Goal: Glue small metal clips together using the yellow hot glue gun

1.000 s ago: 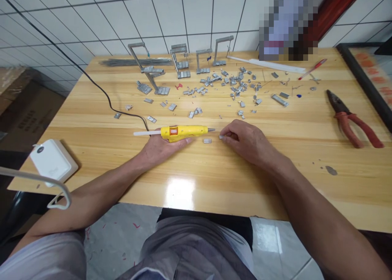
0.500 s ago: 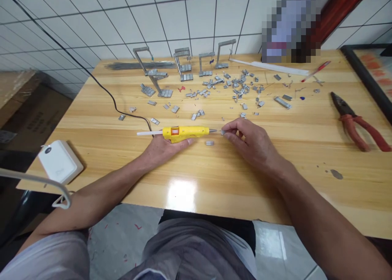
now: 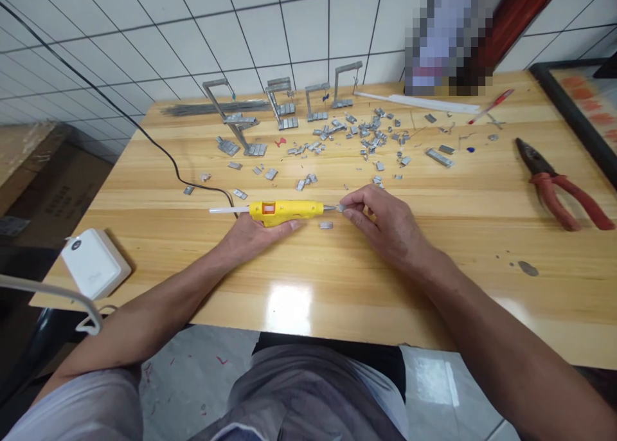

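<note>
My left hand is wrapped round a yellow hot glue gun, held sideways with its metal nozzle pointing right. A white glue stick sticks out of the gun's back end. Between the thumb and fingers of my right hand is a small grey metal piece, right at the nozzle tip; whether the two touch I cannot make out. Another small grey piece lies on the table just below the nozzle.
Small grey pieces lie scattered mid-table. Behind them stand several hook-shaped grey stands and a bundle of thin rods. Red-handled pliers rest at right, a white box-shaped device at left. A black cord runs to the gun.
The gap between the nozzle tip and the small metal piece has narrowed, my right hand having come slightly left towards the gun. The whole view has shifted a little.
</note>
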### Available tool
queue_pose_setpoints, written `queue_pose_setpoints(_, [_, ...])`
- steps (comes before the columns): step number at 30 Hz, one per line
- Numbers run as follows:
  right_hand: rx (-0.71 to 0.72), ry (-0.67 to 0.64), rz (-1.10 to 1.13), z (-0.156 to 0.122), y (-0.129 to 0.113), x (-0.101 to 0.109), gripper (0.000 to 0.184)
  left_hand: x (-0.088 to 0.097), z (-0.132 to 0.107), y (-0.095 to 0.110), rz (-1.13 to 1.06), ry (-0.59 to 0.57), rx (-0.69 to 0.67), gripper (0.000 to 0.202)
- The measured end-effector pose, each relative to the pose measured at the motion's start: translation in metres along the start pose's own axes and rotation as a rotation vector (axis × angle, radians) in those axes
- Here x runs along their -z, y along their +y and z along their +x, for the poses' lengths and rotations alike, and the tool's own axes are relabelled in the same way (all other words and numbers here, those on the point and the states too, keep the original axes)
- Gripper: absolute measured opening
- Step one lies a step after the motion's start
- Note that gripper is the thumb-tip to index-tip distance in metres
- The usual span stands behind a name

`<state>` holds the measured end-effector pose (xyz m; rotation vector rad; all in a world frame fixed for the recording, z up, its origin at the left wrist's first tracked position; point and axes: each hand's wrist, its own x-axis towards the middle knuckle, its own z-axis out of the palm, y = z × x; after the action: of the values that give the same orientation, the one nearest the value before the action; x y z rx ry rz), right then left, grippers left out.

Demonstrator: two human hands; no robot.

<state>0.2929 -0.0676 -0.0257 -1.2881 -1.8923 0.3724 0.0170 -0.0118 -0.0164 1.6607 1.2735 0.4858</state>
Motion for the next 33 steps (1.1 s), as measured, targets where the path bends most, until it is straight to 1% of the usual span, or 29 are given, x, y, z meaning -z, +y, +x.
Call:
queue_pose_setpoints(7, [-0.014, 0.007, 0.023, 0.000, -0.001, -0.001, 0.008, 0.001, 0.001, 0.007, -0.023, -0.018, -0.047, 0.054])
queue_pose_setpoints(18, [-0.037, -0.011, 0.042, 0.000, -0.003, 0.001, 0.009, 0.000, 0.002, 0.014, -0.031, -0.036, -0.057, 0.043])
queue_pose_setpoints(27, [-0.034, -0.014, 0.044, 0.000, -0.004, 0.000, 0.007, 0.000, 0.001, 0.013, -0.022, -0.029, -0.038, 0.045])
queue_pose_setpoints(33, [-0.003, -0.002, 0.032, 0.000, -0.004, -0.001, 0.007, 0.001, 0.000, 0.013, -0.024, -0.025, -0.028, 0.046])
